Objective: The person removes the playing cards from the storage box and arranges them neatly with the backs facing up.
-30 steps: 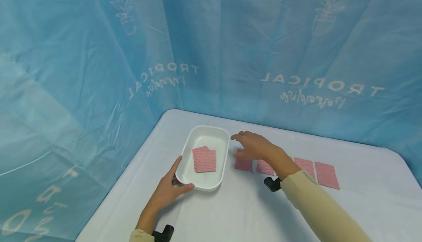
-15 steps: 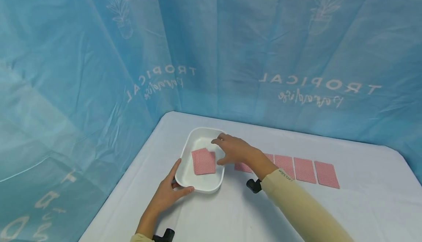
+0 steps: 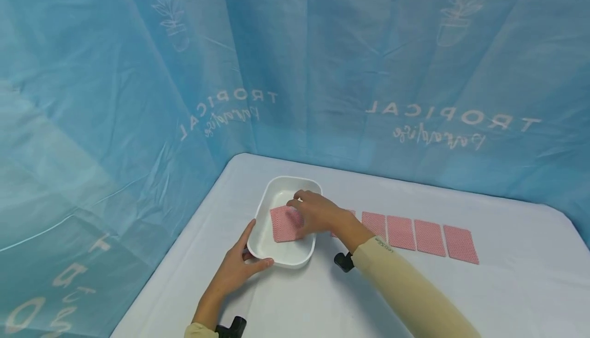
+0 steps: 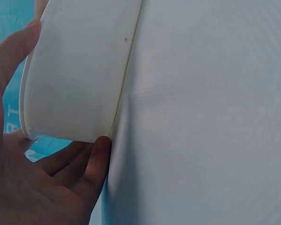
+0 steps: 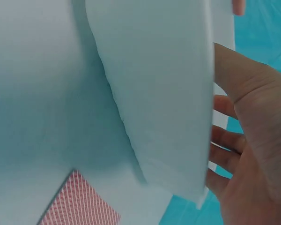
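Gripping a white tray (image 3: 288, 263) with left hand (image 3: 235, 270), right hand (image 3: 317, 212) at a red-patterned card (image 3: 282, 224) inside — hold unclear

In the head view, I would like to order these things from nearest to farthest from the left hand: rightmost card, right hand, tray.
1. Tray: touching the left hand.
2. Right hand: to its right, above the tray.
3. Rightmost card: far over on the right side.

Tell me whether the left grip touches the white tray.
Touching. In the left wrist view, the left grip meets the white tray with no gap, a fingertip against its corner.
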Tool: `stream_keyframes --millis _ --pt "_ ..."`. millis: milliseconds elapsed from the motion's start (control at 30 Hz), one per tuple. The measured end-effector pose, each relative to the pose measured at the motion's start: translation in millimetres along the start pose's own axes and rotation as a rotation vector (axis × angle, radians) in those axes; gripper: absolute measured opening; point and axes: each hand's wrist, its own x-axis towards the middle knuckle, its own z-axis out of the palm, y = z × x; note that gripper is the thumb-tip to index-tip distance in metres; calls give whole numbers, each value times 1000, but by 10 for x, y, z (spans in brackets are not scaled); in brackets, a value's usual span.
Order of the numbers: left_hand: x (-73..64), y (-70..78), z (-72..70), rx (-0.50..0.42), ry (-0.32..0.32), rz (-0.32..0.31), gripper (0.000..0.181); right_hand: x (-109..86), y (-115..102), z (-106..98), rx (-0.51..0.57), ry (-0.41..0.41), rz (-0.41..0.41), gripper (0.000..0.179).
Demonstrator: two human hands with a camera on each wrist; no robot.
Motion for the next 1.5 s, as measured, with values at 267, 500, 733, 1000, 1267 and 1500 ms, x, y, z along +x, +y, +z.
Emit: stream_keyframes --millis 267,500,733,1000,1267,1500 --pt "103 -318 48 3 21 14 102 117 -68 153 -41 -79 31 84" --pt "126 -358 20 5 20 31 102 217 -117 207 -132 -117 2 83" --pt "114 -342 10 19 29 10 103 234 -148 200 -103 -136 35 85" --pt "34 -68 18 12 14 7 103 211 -144 189 -102 -145 54 85" --pt "-4 9 -10 6 -7 7 103 178 -162 154 -64 -127 42 81" --pt "-9 29 2 22 7 7 103 158 -152 149 -73 -114 40 87"
